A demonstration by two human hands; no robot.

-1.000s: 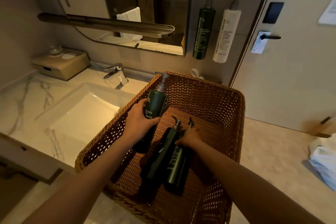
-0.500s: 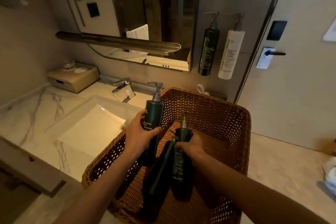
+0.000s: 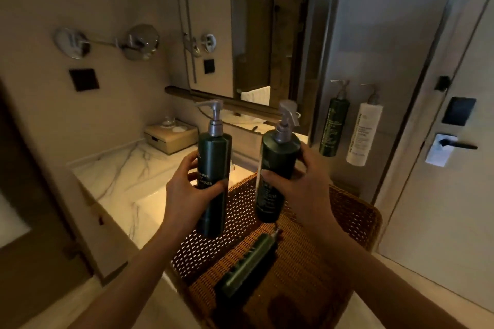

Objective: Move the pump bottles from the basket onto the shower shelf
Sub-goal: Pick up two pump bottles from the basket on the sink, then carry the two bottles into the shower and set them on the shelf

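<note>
I hold two dark green pump bottles up above the brown wicker basket [image 3: 355, 218]. My left hand [image 3: 184, 189] grips the first pump bottle [image 3: 215, 165] upright around its middle. My right hand [image 3: 304, 181] grips the second pump bottle [image 3: 276, 160], tilted slightly left. A third dark green bottle [image 3: 247, 267] lies on its side on the basket floor. No shower shelf is in view.
The basket stands right of a marble counter [image 3: 115, 168] with a lit sink [image 3: 149, 203]. A tissue box [image 3: 171, 136] sits at the back. A green bottle [image 3: 334, 128] and a white bottle [image 3: 363, 133] hang on the wall. A door with a handle [image 3: 454, 145] is at right.
Both hands have lifted their bottles out of the basket to chest height. The right bottle rose from lying flat. My view has tilted upward, showing more wall and mirror.
</note>
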